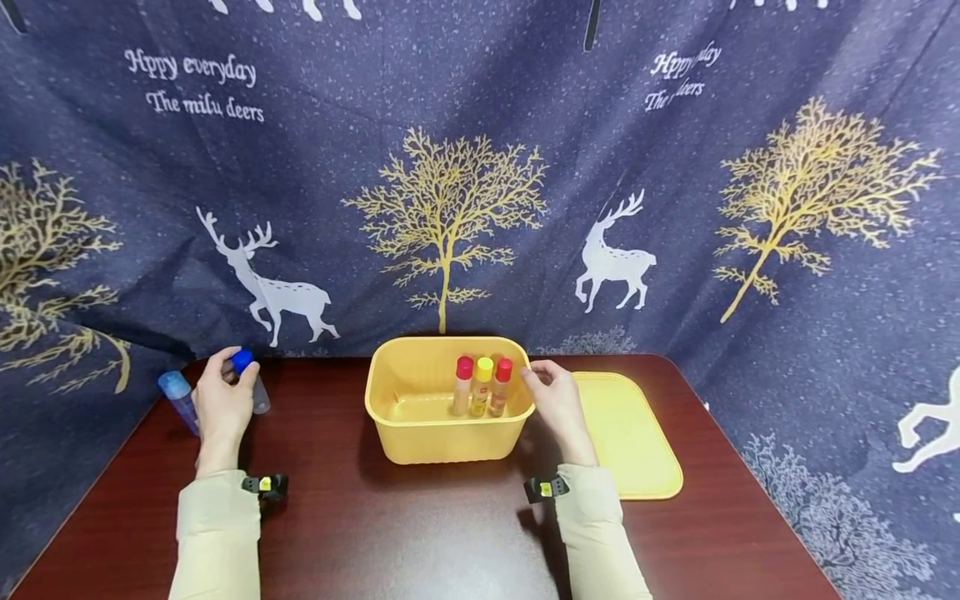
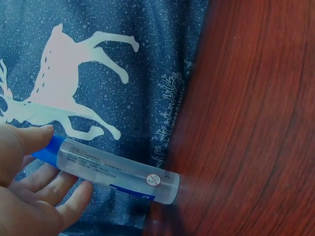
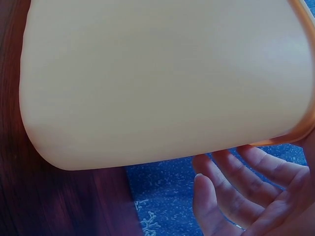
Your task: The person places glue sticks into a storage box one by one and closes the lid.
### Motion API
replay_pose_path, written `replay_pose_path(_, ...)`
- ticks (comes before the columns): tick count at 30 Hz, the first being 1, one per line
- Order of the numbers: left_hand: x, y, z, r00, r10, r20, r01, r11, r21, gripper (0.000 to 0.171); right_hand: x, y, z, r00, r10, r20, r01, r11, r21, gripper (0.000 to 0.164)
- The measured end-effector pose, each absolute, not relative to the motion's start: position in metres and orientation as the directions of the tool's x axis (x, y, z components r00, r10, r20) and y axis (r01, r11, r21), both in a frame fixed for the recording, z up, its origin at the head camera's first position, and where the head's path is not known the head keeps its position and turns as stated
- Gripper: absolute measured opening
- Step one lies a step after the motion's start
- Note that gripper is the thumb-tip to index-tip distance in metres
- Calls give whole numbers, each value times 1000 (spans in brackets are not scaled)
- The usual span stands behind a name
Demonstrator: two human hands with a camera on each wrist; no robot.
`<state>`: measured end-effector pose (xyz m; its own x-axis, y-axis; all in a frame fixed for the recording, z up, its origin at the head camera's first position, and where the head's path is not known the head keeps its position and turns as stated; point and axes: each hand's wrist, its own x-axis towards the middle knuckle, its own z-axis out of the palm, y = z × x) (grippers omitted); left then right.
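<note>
My left hand point(image 1: 225, 404) pinches the blue cap of a clear glue bottle point(image 2: 118, 169) between thumb and fingers, at the far left of the table. The bottle tilts, its base close over the tabletop. A blue bottle with a lighter blue cap point(image 1: 178, 392) leans beside that hand, partly hidden by it. My right hand point(image 1: 558, 404) holds the right end of a yellow box point(image 1: 450, 442), its thumb at the rim and its other fingers along the outer wall. Inside the box stand two red-capped bottles point(image 1: 462, 387) and a yellow-capped bottle point(image 1: 481, 389), side by side toward the right.
A flat yellow lid point(image 1: 633, 442) lies on the dark red table point(image 1: 420, 533), right of the box and partly behind my right hand. A blue cloth point(image 1: 480, 100) printed with deer and trees hangs along the table's back edge.
</note>
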<state>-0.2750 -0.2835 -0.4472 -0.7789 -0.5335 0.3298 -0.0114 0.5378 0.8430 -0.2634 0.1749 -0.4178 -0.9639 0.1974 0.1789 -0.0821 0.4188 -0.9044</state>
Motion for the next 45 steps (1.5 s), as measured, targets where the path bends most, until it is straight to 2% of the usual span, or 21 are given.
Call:
replay_pose_path(9, -273, -272, -444, -771, -516, 373, 19, 567, 824, 41, -264, 176, -418, -964, 195, 184, -87, 422, -903, 24)
replay_pose_path(18, -273, -254, -430, -790, -478, 383, 60, 561, 826, 43, -267, 179, -419, -960, 191, 204, -104, 432, -896, 24)
replay_pose_path(28, -262, -227, -405, -788, -414, 457, 154, 585, 796, 44, -265, 177, -416, -964, 188, 187, -91, 429, -899, 24)
replay_pose_path(35, -254, -212, -393, -759, -342, 553, 276, 601, 750, 42, -264, 177, -421, -961, 198, 191, -88, 436, -896, 23)
replay_pose_path(45, -243, -197, -375, -759, -278, 589, 339, 603, 722, 41, -265, 177, -421, -962, 196, 191, -95, 415, -905, 24)
